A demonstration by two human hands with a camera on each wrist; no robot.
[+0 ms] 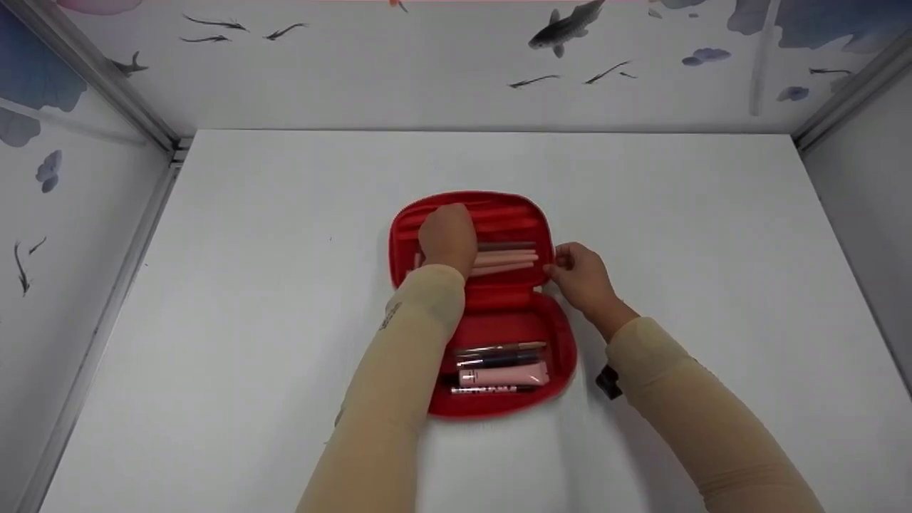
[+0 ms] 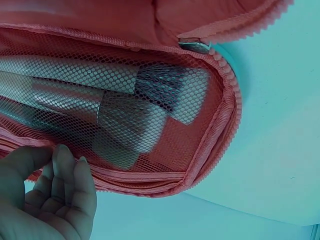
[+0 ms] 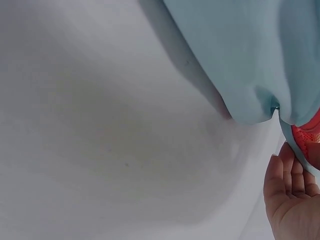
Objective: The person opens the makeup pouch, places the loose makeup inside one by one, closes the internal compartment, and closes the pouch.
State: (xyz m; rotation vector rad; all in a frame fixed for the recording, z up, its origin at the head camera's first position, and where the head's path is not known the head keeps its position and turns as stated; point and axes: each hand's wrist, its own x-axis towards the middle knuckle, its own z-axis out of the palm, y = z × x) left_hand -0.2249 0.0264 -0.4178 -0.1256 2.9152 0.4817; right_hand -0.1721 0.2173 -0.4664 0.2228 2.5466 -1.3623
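Observation:
A zip case (image 1: 499, 206), red inside and light blue outside (image 3: 250, 70), lies unfolded on the white table. Makeup brushes (image 2: 150, 90) lie behind the mesh pocket (image 2: 185, 150) of its upper half. With thumb and fingertips, my left hand (image 1: 449, 239) pinches at the zipper (image 2: 125, 181) along this pocket; the pull is hidden. My right hand (image 1: 583, 281) grips the right rim of the upper half, thumb on the inner side, fingers outside. In the lower half sit a pink tube (image 1: 502, 375) and several slim pencil-like sticks (image 1: 499, 349). My left forearm covers part of the case.
The white table (image 1: 235, 249) surrounds the case. Panels printed with fish and leaves (image 1: 356, 71) stand behind it and on the left. A plain panel (image 1: 862, 149) rises on the right. A small black object (image 1: 608, 382) shows beneath my right sleeve.

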